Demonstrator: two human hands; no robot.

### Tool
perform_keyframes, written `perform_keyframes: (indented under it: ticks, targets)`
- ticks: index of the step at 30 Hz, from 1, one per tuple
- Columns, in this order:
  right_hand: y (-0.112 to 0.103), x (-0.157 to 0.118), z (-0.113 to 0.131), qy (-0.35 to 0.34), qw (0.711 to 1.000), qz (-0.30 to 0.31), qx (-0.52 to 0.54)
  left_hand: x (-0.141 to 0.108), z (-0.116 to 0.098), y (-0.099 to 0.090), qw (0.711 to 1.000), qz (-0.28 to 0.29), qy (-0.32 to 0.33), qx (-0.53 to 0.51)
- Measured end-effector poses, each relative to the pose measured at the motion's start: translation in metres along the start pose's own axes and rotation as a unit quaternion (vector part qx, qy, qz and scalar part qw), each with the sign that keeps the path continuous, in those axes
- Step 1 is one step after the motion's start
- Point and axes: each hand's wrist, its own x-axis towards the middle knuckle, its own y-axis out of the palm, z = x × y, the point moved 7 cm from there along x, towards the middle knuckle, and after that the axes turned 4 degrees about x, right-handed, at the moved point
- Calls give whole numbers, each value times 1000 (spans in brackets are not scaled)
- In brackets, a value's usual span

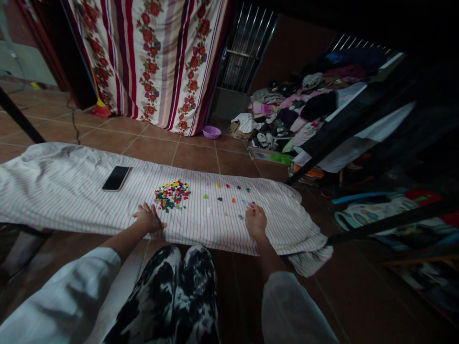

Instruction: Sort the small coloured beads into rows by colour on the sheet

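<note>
The room is dim, with a brown tile floor (193, 158) and a long curtain (154, 62) of red flowers and stripes. Beside it is a barred window (247, 48), and a clothes pile (297, 110) lies nearby.

The head-worn camera is looking forward and down from above the person's lap, facing across a striped cloth (89, 191) toward a floral curtain (154, 57). It is viewing the left hand (148, 218) and right hand (256, 221) from close above, with patterned trousers (168, 282) along the bottom edge and a clothes pile (304, 105) farther off.
</note>
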Motion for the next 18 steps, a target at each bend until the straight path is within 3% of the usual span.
perform_keyframes:
  ticks: [10, 18]
  targets:
    - [85, -22, 124, -124, 973, 143, 132, 1, -2, 4, 1000, -8, 3, 11]
    - [159, -44, 196, -180, 944, 263, 90, -5, -5, 0, 998, -14, 21, 55]
